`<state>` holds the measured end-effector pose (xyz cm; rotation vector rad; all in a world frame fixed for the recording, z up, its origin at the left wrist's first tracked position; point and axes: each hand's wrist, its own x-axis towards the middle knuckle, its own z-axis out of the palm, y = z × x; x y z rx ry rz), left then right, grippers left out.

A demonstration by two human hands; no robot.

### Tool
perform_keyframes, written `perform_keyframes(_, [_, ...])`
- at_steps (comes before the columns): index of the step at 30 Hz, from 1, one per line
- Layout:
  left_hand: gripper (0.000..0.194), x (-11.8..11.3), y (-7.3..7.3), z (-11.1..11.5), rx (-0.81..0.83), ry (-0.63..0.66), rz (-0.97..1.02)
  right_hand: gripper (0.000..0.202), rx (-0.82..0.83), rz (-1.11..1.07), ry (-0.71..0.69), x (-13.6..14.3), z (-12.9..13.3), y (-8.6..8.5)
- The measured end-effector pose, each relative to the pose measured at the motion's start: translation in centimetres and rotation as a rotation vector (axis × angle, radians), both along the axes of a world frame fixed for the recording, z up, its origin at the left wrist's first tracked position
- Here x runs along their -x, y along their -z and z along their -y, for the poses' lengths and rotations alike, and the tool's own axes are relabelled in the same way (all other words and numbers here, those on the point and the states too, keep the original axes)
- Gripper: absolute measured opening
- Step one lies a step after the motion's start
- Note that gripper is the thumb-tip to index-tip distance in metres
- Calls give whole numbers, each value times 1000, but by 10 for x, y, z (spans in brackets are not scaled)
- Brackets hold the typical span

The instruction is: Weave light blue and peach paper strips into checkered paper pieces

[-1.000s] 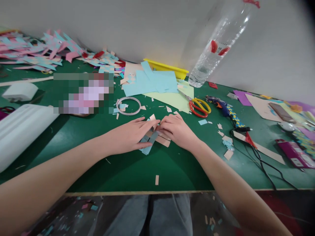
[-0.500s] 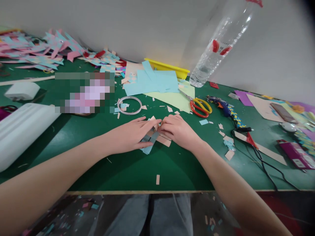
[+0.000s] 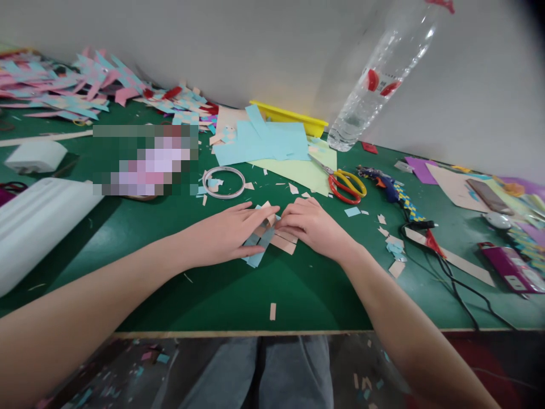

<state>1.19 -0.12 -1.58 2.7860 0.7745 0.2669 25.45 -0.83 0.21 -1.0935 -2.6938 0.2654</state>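
At the middle of the green table lies a small woven piece of blue and peach paper strips [image 3: 267,236]. My left hand [image 3: 236,230] holds it from the left, fingers stretched along its top and thumb across its lower part. My right hand [image 3: 307,224] is closed at its right side, fingers bent together at the ends of the peach strips [image 3: 284,241]. What the right fingertips pinch is mostly hidden, though it seems to be a peach strip.
Behind my hands lie a roll of clear tape [image 3: 223,182], scissors [image 3: 347,184] and blue paper sheets [image 3: 272,142]. A plastic bottle [image 3: 378,85] leans at the back. Black cables [image 3: 451,278] run down on the right; a white box-shaped object [image 3: 42,227] is at left.
My right hand has shifted slightly right, away from the left fingertips. My left hand and the woven piece stay almost still.
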Motion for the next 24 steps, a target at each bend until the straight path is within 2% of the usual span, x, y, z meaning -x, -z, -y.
perform_keyframes(17, [69,0,1,0,18,-4,13,22,-52,27,16,4,1,0])
perform_keyframes(24, [67,-1,-3,1,34,-14,4,30,-72,87,27,10,2,-2])
